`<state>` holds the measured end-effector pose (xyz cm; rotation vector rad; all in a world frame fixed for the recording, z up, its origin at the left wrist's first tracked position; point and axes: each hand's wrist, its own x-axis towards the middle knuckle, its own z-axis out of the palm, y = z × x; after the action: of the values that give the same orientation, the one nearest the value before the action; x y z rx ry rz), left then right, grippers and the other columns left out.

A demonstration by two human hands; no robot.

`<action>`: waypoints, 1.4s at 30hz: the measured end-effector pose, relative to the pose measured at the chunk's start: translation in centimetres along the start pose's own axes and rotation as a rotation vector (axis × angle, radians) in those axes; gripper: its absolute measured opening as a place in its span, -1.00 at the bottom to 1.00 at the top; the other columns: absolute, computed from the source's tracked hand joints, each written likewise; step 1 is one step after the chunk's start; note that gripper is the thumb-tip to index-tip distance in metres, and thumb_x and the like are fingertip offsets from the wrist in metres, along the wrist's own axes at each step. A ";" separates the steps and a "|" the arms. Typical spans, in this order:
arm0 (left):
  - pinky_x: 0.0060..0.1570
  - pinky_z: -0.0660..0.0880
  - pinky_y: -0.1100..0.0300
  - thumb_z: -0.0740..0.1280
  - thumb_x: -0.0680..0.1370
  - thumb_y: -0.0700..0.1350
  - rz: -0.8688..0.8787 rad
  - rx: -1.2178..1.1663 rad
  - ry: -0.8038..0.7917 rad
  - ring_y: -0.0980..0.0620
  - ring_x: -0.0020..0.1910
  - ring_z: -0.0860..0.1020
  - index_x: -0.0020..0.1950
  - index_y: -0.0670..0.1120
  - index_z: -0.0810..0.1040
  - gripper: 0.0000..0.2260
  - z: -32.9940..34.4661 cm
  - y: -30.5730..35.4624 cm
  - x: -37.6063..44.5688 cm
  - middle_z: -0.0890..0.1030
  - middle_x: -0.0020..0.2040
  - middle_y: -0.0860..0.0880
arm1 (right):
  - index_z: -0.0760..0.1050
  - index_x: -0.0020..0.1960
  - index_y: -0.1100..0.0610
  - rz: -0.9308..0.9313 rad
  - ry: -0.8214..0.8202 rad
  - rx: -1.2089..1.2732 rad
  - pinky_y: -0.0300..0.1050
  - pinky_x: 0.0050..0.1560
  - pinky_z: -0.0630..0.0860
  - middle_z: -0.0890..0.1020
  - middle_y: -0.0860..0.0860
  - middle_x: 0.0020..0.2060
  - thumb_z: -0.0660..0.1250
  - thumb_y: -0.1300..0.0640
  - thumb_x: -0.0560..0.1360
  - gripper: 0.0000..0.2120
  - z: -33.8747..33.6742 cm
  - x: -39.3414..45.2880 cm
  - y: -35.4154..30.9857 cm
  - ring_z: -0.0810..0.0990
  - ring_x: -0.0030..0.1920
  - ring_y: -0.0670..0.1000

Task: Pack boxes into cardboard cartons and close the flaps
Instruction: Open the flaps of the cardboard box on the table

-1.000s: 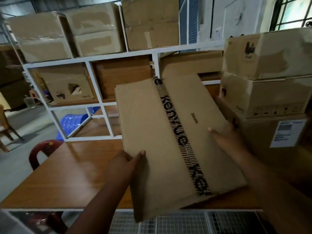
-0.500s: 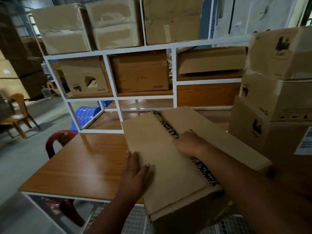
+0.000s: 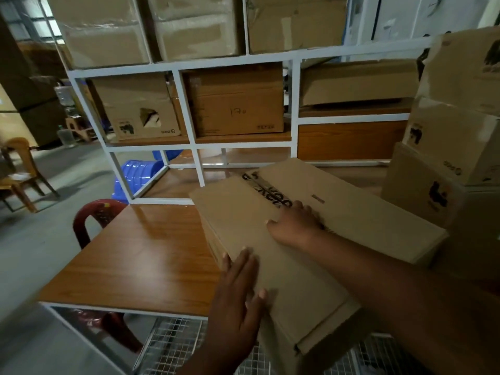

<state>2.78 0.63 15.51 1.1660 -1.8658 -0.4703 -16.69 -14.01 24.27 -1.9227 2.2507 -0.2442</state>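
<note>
A brown cardboard carton (image 3: 359, 220) lies on the wooden table (image 3: 140, 261), its near end hanging over the table's front edge. Its top flaps are folded down, and black printed tape runs along the seam. My left hand (image 3: 238, 301) lies flat, fingers spread, on the near left flap. My right hand (image 3: 295, 226) presses down on the middle of the seam, covering part of the tape. Neither hand grips anything.
A stack of cartons (image 3: 454, 136) stands close on the right. A white shelf frame (image 3: 189, 109) full of cartons backs the table. A red plastic chair (image 3: 94, 215) sits at the table's left, a wire mesh rack (image 3: 173, 345) below the front edge.
The carton, held tilted up a second ago, now lies flat on the table. Both hands moved from its edges onto the top, and the right hand slid slightly along the seam.
</note>
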 end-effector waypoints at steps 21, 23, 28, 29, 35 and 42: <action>0.59 0.23 -0.35 0.17 0.46 0.68 0.249 0.738 -0.074 -0.23 0.67 0.29 0.68 -0.05 0.35 0.05 -10.2 -7.4 2.6 0.35 0.68 -0.15 | 0.40 0.63 -0.10 -0.733 0.099 0.070 0.04 0.51 0.42 0.51 0.00 0.50 0.42 -0.25 0.61 -0.36 0.3 1.6 -10.5 0.45 0.49 0.06; 0.62 0.16 -0.36 0.20 0.47 0.66 0.266 0.719 -0.042 -0.23 0.73 0.18 0.71 -0.10 0.31 0.06 -9.9 -8.1 3.9 0.25 0.73 -0.19 | 0.36 0.63 -0.13 -0.725 0.177 0.019 0.12 0.50 0.46 0.47 -0.02 0.53 0.38 -0.30 0.60 -0.34 -1.6 1.9 -11.4 0.43 0.51 0.06; 0.65 0.10 -0.41 0.38 0.54 0.47 0.328 0.707 0.064 -0.27 0.77 -0.06 0.78 -0.15 0.10 0.05 -9.6 -9.2 6.9 -0.04 0.79 -0.23 | 0.38 0.64 -0.01 -0.766 0.431 -0.082 0.19 0.43 0.49 0.49 0.05 0.47 0.39 -0.16 0.66 -0.40 -7.4 -0.4 -14.2 0.44 0.48 0.12; 0.62 0.15 -0.43 0.46 0.55 0.36 0.343 0.694 0.099 -0.28 0.77 -0.05 0.78 -0.16 0.09 0.02 -9.9 -9.5 7.1 -0.05 0.79 -0.22 | 0.39 0.63 0.02 -0.780 0.467 -0.086 0.18 0.39 0.52 0.51 0.07 0.45 0.38 -0.11 0.67 -0.43 -8.4 -1.6 -14.8 0.47 0.45 0.13; 0.60 0.14 -0.46 0.49 0.59 0.19 0.383 0.506 0.332 -0.37 0.74 0.06 0.74 -0.28 0.12 -0.06 -13.3 -8.1 3.2 0.05 0.76 -0.30 | 0.59 0.36 -0.11 -0.762 0.355 -0.060 0.05 0.03 0.65 0.69 -0.09 0.06 0.12 -0.10 0.77 -0.68 -12.1 -12.9 -14.5 0.64 -0.01 -0.09; 0.65 0.07 -0.39 0.29 0.65 0.25 0.383 0.374 0.470 -0.42 0.70 0.15 0.67 -0.15 0.29 -0.29 -16.8 -3.6 -7.1 0.18 0.73 -0.29 | 0.46 0.32 -0.43 -0.585 -0.373 0.181 -0.04 0.26 0.55 0.61 -0.29 0.19 -0.19 -0.75 0.40 -0.24 -7.6 -21.9 -9.5 0.59 0.18 -0.24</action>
<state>19.90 7.06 19.07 1.0047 -1.7323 0.3552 -5.95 6.27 34.36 -2.2515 1.3585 -0.1371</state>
